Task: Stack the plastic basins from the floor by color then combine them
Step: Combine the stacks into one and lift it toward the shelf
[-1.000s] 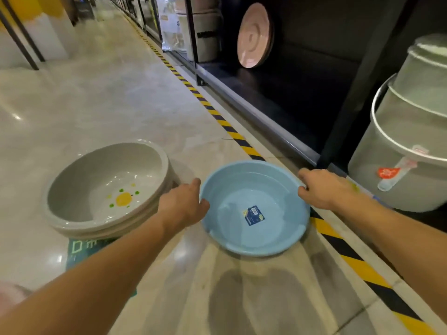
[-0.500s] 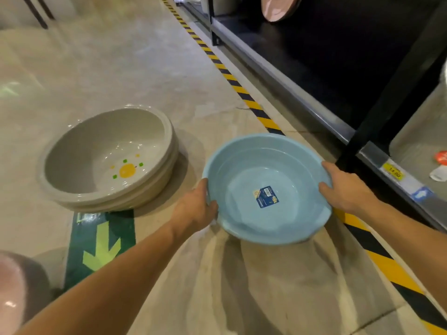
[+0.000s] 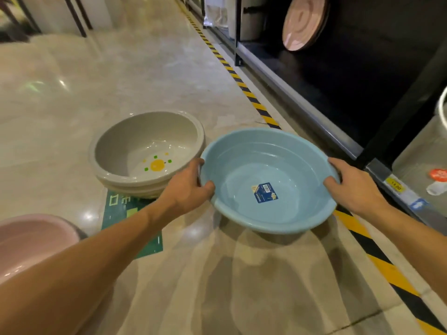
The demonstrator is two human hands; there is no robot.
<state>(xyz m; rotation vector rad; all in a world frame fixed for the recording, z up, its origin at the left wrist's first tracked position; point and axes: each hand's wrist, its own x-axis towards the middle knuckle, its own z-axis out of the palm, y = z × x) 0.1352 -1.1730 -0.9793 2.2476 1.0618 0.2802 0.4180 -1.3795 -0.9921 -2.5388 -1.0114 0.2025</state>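
Glossy beige stone floor [image 3: 150, 76] under us. Stack of grey round plastic basins [image 3: 116, 151] sits left of centre. Light blue round plastic basin [image 3: 278, 160], flat on floor a second ago, now lifted, tilted toward us, swung in just beside grey stack. Pink round plastic basin [image 3: 31, 235] waits lower left. Our left hand [image 3: 186, 189] and right hand [image 3: 350, 187] grip opposite rims. We reckon blue is heading for combining.

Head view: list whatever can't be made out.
Pink basin: cut off by the left edge and the forearm.
Grey basin stack: how many are nested is unclear; the left hand covers its near side.
Label in the blue basin: print too small.
Shelf price tag: blurred.
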